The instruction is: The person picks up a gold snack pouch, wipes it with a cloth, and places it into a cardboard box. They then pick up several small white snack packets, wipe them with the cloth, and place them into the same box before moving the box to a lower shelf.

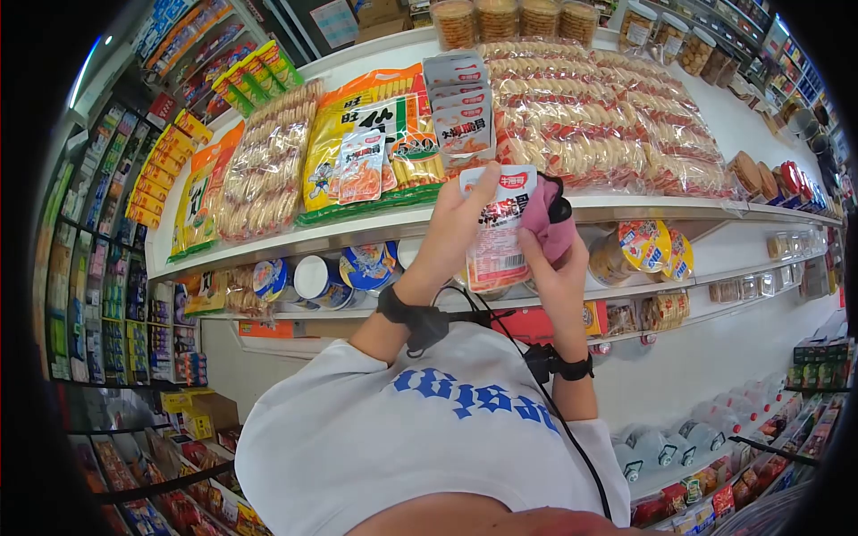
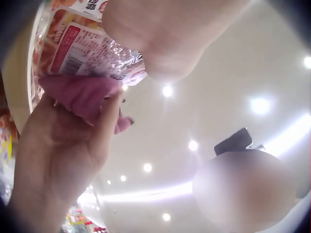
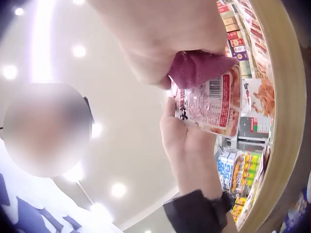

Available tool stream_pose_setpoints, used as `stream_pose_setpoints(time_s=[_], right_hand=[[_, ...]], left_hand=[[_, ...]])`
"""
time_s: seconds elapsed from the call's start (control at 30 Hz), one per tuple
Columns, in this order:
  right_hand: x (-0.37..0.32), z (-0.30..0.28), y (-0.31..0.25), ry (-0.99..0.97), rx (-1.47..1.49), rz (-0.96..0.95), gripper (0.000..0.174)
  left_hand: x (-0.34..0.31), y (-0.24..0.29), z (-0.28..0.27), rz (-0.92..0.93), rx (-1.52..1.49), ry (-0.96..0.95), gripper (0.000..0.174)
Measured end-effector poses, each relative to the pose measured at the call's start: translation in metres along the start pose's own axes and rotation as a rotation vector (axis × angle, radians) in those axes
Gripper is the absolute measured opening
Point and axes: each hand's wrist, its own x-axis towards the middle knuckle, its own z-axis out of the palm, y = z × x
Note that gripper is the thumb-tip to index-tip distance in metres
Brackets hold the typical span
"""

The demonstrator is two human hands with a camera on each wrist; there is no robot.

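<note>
My left hand (image 1: 449,225) grips a white and red snack pouch (image 1: 497,248) by its left side, thumb over the front near the top. A bunched pink cloth (image 1: 547,223) with a dark edge is held in my right hand (image 1: 563,275), against the pouch's right side. In the left wrist view the cloth (image 2: 80,94) overlaps the printed back of the pouch (image 2: 85,48), beside the barcode. The right wrist view shows the left hand (image 3: 184,143) around the pouch's edge and the cloth (image 3: 197,70) under the right hand's fingers.
Just beyond the hands runs a white shelf edge (image 1: 626,207). On it stand a grey display box of pouches (image 1: 460,116), a yellow snack bag (image 1: 331,174) with loose pouches (image 1: 361,168) on top, and bagged round crackers (image 1: 563,116). Tubs (image 1: 639,246) sit on the shelf below.
</note>
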Motion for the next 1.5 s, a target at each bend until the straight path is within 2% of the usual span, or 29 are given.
stream_pose_setpoints(time_s=[0.1, 0.33, 0.43, 0.53, 0.6, 0.63, 0.73, 0.87, 0.9, 1.1, 1.2, 1.3, 1.5], right_hand=[[-0.002, 0.001, 0.002, 0.011, 0.043, 0.021, 0.026], [-0.003, 0.001, 0.007, 0.129, 0.110, 0.037, 0.025], [-0.005, -0.001, 0.010, 0.140, 0.099, 0.028, 0.025], [-0.006, 0.001, 0.016, 0.232, 0.025, -0.077, 0.025], [-0.004, 0.003, 0.017, 0.301, 0.015, -0.126, 0.025], [-0.003, 0.004, 0.017, 0.327, 0.031, -0.115, 0.025], [-0.013, 0.011, 0.013, 0.357, 0.106, -0.046, 0.026], [-0.024, 0.017, 0.017, 0.309, 0.117, -0.023, 0.027], [-0.026, 0.019, 0.020, 0.300, 0.107, -0.017, 0.027], [-0.025, 0.046, 0.019, 0.331, 0.059, -0.022, 0.020], [-0.023, 0.058, 0.016, 0.340, 0.047, -0.006, 0.017], [-0.022, 0.074, 0.015, 0.333, 0.018, -0.015, 0.015], [-0.031, 0.105, 0.019, 0.281, -0.036, -0.015, 0.018]], left_hand=[[0.000, -0.003, -0.004, 0.018, 0.041, -0.033, 0.029], [-0.004, -0.008, -0.003, 0.035, 0.213, -0.073, 0.037], [-0.004, -0.006, 0.002, 0.190, 0.258, -0.059, 0.049], [-0.010, -0.012, 0.003, 0.644, 0.715, 0.163, 0.068], [-0.021, -0.001, 0.001, 0.687, 0.872, 0.028, 0.071], [-0.026, 0.002, 0.000, 0.699, 0.947, -0.042, 0.073], [-0.031, -0.013, -0.001, 0.610, 0.861, -0.039, 0.074], [-0.038, -0.024, -0.013, 0.488, 0.672, 0.007, 0.084], [-0.041, -0.022, -0.017, 0.495, 0.703, 0.010, 0.089], [-0.068, 0.000, -0.037, 0.588, 0.871, 0.191, 0.076], [-0.079, 0.009, -0.054, 0.651, 0.820, 0.246, 0.062], [-0.088, 0.015, -0.071, 0.621, 0.776, 0.166, 0.053], [-0.104, 0.022, -0.093, 0.525, 0.677, 0.192, 0.049]])
